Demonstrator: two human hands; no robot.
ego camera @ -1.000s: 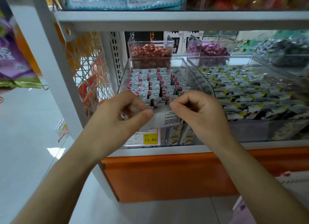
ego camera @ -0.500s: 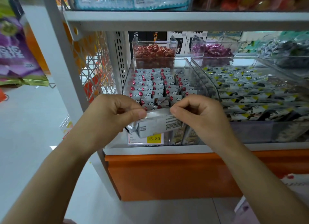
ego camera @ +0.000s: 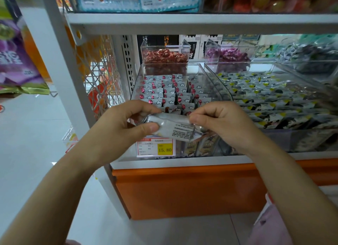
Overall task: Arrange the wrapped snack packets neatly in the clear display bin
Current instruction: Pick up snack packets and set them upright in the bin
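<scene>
A silver-white snack packet point(ego camera: 173, 127) with black print is held between both hands, just in front of the clear display bin point(ego camera: 215, 85). My left hand point(ego camera: 118, 127) pinches its left end with thumb and curled fingers. My right hand point(ego camera: 223, 124) pinches its right end. Inside the bin, rows of white packets with red dots and cloud prints point(ego camera: 164, 91) stand upright in neat lines. The bin's near rows are hidden behind my hands.
A price tag reading 15.80 point(ego camera: 156, 147) hangs on the bin's front. To the right sits a second clear bin of black-yellow packets point(ego camera: 270, 98). Small boxes of red candies point(ego camera: 165, 57) and purple candies point(ego camera: 226, 55) stand behind. A white shelf board point(ego camera: 201, 22) runs overhead.
Both hands have lifted the packet slightly and turned it, so its printed back now faces me. The hands stay in front of the bin.
</scene>
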